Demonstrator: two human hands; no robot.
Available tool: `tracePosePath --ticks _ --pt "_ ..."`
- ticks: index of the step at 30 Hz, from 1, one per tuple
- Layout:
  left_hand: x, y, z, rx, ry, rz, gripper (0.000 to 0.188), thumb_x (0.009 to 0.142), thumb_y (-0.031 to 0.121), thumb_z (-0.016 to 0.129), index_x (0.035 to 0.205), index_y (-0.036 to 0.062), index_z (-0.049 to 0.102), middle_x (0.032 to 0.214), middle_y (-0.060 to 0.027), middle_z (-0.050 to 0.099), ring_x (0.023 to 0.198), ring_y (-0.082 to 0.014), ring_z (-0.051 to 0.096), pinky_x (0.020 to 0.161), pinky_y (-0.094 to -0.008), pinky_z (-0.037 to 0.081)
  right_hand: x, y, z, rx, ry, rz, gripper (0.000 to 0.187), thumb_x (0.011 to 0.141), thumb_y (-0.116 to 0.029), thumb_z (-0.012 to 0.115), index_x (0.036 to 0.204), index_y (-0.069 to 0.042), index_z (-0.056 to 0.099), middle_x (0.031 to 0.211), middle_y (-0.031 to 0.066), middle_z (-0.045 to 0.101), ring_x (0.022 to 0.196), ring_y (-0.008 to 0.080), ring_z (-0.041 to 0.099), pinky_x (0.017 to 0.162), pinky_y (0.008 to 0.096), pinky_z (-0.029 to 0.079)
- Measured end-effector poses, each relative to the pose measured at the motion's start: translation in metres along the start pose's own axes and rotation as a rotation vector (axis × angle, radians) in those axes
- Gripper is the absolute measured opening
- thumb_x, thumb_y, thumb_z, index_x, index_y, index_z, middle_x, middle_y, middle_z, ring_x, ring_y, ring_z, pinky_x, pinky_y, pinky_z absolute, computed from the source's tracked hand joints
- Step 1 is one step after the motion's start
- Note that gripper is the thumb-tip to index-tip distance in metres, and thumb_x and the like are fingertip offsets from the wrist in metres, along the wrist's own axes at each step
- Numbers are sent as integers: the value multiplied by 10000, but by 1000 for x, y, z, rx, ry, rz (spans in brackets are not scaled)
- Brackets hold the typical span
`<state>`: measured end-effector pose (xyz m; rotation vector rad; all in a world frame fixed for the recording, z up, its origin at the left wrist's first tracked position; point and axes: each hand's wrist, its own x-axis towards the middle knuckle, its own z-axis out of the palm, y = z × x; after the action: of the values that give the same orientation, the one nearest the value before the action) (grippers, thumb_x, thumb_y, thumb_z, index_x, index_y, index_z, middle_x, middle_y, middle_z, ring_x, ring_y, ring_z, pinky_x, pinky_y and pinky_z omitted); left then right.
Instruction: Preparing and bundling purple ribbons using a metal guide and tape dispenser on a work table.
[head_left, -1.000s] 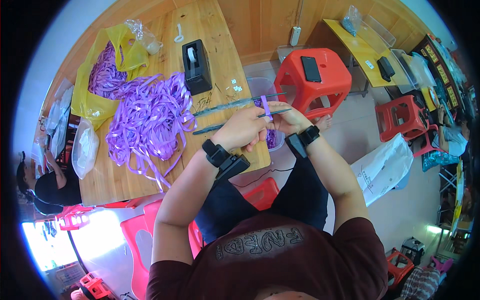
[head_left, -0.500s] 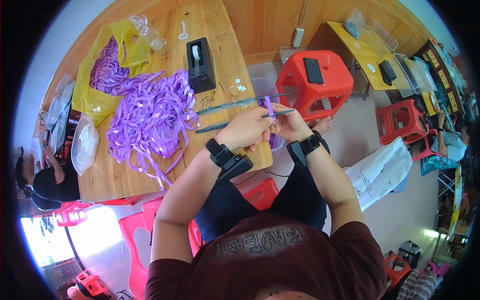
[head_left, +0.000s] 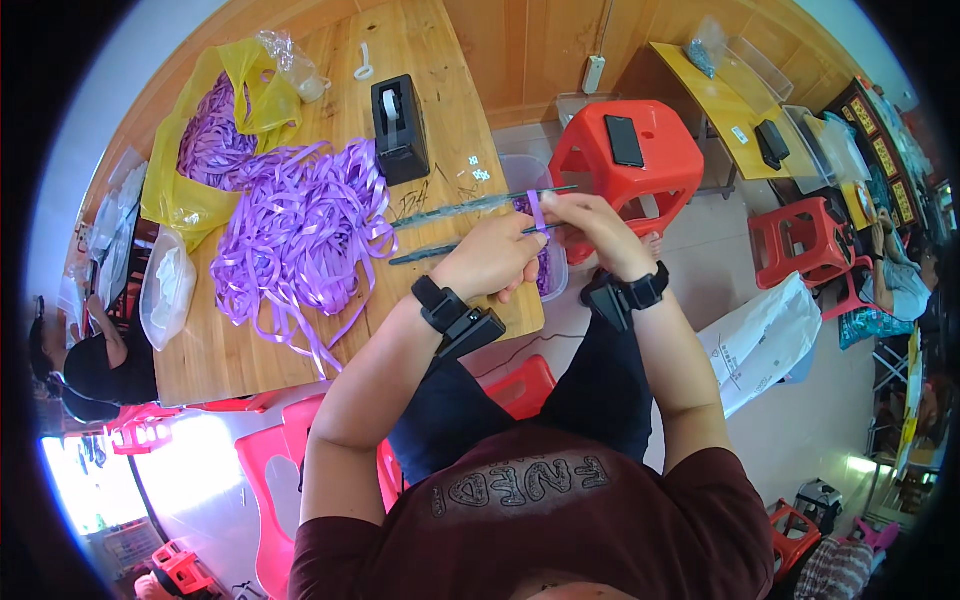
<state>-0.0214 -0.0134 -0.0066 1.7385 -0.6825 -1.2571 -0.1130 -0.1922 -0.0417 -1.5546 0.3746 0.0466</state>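
Two thin dark rods lie roughly parallel, jutting over the table's right edge; the far rod [head_left: 450, 210] has clear wrapping round it. My left hand [head_left: 488, 257] is closed round the near rod [head_left: 420, 255], fingers curled beneath. A purple ribbon [head_left: 537, 210] crosses the two rods just right of my left hand. My right hand [head_left: 595, 228] is closed at the ribbon, thumb and fingers bent over it between the rods; its fingertips are partly hidden. Left of the rods lies a big loose heap of purple ribbon [head_left: 300, 235] on the wooden table [head_left: 260, 365].
A black tape dispenser [head_left: 402, 135] stands behind the rods. At the far left, a yellow plastic bag [head_left: 165, 190] holds more ribbon. Below the table's right edge is a clear bin [head_left: 553, 280]. A red stool [head_left: 665, 150] with a phone [head_left: 624, 141] stands beyond my right hand.
My right hand has moved up and away from me, from the near rod's end toward the ribbon by the far rod. My left hand stays in place.
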Motion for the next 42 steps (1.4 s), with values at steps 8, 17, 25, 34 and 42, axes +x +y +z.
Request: tracePosePath --ticks 8,17,25,34,42 --pt "-2 3 1 90 40 19 334 998 228 495 1220 -21 510 694 -36 572 447 -92 495 382 -249 411 17 -6 6 -572 200 -190 450 877 -435 683 850 11 728 722 93 689 628 181 621 605 321 486" --pt "-2 3 -1 83 10 27 402 997 228 489 1301 -34 480 688 -27 567 449 -84 497 381 -248 415 31 18 -17 423 -195 252 344 935 -360 661 1120 -71 666 1015 16 674 869 131 604 747 261 492" --pt "-4 -2 0 -27 41 58 523 997 218 484 1440 -30 361 707 -46 576 453 -99 503 384 -254 418 38 25 -15 582 -140 190 213 931 -211 670 1082 -61 664 1005 18 674 911 114 627 774 268 514" --pt "-12 7 2 34 56 111 510 994 207 489 1452 16 372 712 -48 599 465 -102 502 404 -257 441 34 75 -40 594 56 161 237 946 -350 654 996 -118 648 879 -31 640 758 112 598 658 262 491" --pt "-55 14 -29 -30 154 271 431 990 241 526 1382 64 494 792 -22 629 623 -78 567 518 -241 485 38 94 3 155 304 -43 428 963 -306 639 1270 -10 602 1021 36 666 803 91 576 688 222 462"
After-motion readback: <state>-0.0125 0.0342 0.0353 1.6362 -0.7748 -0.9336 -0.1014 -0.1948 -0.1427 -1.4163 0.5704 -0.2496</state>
